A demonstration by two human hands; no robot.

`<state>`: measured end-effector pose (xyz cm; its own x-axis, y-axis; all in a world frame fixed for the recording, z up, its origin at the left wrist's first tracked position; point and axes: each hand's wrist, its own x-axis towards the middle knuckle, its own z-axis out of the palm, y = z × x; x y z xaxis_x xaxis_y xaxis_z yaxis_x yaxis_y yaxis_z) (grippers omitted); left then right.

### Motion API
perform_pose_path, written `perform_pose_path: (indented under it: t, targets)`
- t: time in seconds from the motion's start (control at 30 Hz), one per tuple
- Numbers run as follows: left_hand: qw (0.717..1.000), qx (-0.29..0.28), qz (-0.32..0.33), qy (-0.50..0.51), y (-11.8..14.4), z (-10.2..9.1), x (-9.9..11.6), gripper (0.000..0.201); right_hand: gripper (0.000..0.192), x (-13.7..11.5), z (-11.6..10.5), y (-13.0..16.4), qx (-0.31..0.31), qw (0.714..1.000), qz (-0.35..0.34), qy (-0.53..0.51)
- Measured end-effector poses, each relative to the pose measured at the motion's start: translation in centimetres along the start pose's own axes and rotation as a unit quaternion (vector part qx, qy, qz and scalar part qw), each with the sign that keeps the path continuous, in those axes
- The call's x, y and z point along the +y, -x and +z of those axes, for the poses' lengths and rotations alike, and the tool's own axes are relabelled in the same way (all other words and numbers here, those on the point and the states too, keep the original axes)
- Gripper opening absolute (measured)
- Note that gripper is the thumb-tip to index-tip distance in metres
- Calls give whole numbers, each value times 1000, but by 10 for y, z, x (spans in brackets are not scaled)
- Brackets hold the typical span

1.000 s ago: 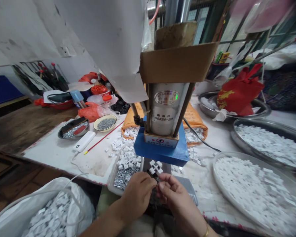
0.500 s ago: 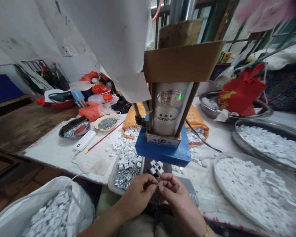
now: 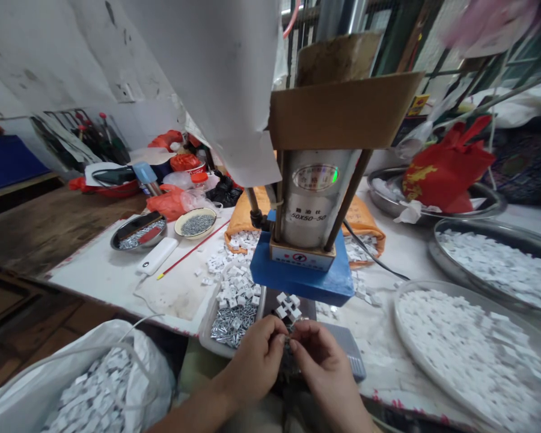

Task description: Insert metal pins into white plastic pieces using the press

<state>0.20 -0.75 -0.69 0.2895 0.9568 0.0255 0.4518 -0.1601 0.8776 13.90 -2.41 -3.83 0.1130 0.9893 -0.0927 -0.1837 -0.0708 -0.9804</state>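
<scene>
My left hand (image 3: 259, 355) and my right hand (image 3: 322, 355) meet fingertip to fingertip in front of the press. Both are pinched closed around something too small and too hidden to make out. Just beyond the fingertips lie several white plastic clips (image 3: 288, 305) at the foot of the blue press base (image 3: 302, 279). Close to my left hand stands a clear plastic box (image 3: 202, 337), with more white clips (image 3: 238, 285) heaped at its back and steel nails (image 3: 229, 322) at its front.
A round tray (image 3: 401, 325) of white pieces stands at the right, a metal basin (image 3: 437, 240) behind it. At the lower left is a white sack (image 3: 148, 361) of clips. Bowls of nails, a power bank (image 3: 157, 255) and a red stick (image 3: 193, 249) lie on the left tabletop.
The whole view has shifted slightly, so things sit a little further right. My hands stay together in the same spot, with the fingers of both slightly shifted.
</scene>
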Motion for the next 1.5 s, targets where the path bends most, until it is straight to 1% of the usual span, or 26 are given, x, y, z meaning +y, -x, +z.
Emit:
perform_pose_path:
  t: [0.07, 0.13, 0.17, 0.23, 0.3, 0.4, 0.47, 0.53, 0.6, 0.67, 0.77, 0.83, 0.9, 1.03, 1.13, 1.27, 1.37, 1.5]
  targets:
    - [999, -9, -20, 31, -1, 0, -1, 14, 20, 2, -1, 3, 4, 998, -39, 53]
    - [997, -18, -38, 61, -1, 0, -2, 14, 16, 3, -2, 5, 10, 994, -66, 84]
    - [996, -20, -42, 73, -1, 0, -2, 14, 15, 2, -2, 5, 16, 993, -73, 88]
    - [996, -19, -38, 81, 0, 0, -2, 13, 15, -1, -1, 4, 23, 995, -68, 74]
    - [997, -12, -28, 76, 1, 1, -1, 11, 19, -5, 1, 3, 29, 998, -37, 30]
    - [998, -1, -15, 63, 1, 4, 0, 12, 26, -8, 6, 0, 38, 996, 34, -70]
    - [999, 9, 1, 47, 2, 9, -2, 13, 28, -9, 8, -1, 44, 984, 90, -150]
    - [999, 14, 25, 15, 4, 12, -4, 13, 29, -9, 8, -4, 46, 965, 139, -219]
    - [999, 6, 43, -25, 6, 13, -7, 13, 28, -10, 4, -7, 51, 954, 157, -250]
    - [997, -11, 48, -60, 8, 10, -10, 13, 28, -11, -2, -10, 65, 962, 138, -225]
    - [995, -39, 41, -82, 7, 1, -13, 15, 30, -10, -11, -12, 84, 984, 91, -131]
    - [996, -42, 31, -71, 6, -6, -12, 18, 33, -7, -13, -12, 86, 990, 72, -85]
    - [999, -37, 10, -39, 3, -10, -10, 19, 35, -6, -11, -11, 77, 993, 64, -63]
    - [996, -35, -43, 74, 0, -12, -5, 16, 34, -6, -3, -7, 26, 996, 60, -57]
    - [989, -36, -54, 134, -2, -10, -3, 12, 31, -6, 1, -5, -16, 996, 61, -63]
    - [984, -36, -62, 162, -3, -9, -2, 11, 29, -3, 1, -4, -27, 996, 57, -68]
    - [982, -20, -69, 174, -3, -9, -3, 10, 28, -3, 0, -5, -23, 995, 64, -71]
    - [986, -15, -55, 156, -3, -8, -1, 11, 27, -7, 2, -4, -41, 993, 67, -87]
